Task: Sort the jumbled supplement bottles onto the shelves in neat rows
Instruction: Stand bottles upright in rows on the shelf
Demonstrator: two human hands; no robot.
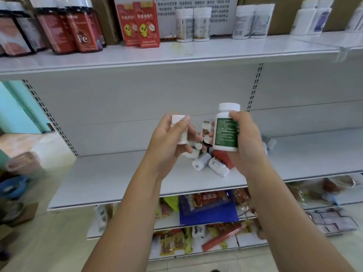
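My right hand [247, 142] grips a white bottle with a green label [225, 132], held upright above the middle shelf [117, 179]. My left hand [167, 142] grips a smaller white bottle [181, 130], mostly hidden by the fingers. Below and between the hands a jumbled pile of supplement bottles [210, 160] lies on the middle shelf, several of them on their sides. The top shelf [176, 54] carries upright rows: dark red Fe bottles [82, 28], red boxes [137, 26] and white bottles [193, 23].
More white bottles [251, 21] stand at the right of the top shelf. Lower shelves hold snack packets and a blue package [208, 209]. Boxes and a blue basin [11, 187] sit on the floor at the left.
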